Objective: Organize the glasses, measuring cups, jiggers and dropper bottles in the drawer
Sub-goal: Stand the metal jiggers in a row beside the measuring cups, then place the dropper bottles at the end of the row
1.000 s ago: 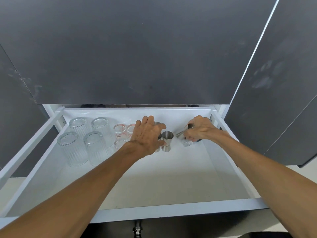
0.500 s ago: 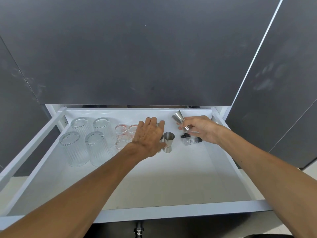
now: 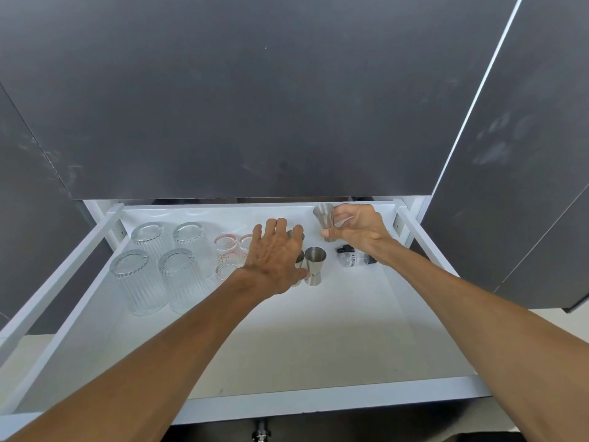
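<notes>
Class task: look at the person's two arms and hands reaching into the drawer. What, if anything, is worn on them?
Nothing worn shows. The left hand and right hand are bare, without gloves, rings, or a watch in view. Both forearms are uncovered up to the picture's edge: no sleeve shows.

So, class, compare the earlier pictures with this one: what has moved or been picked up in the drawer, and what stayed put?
The right hand has lifted a steel jigger off the dropper bottle, which now lies uncovered on its side, and raised it toward the drawer's back. The left hand remains over the other jiggers. The standing jigger, ribbed glasses and measuring cups stayed put.
</notes>
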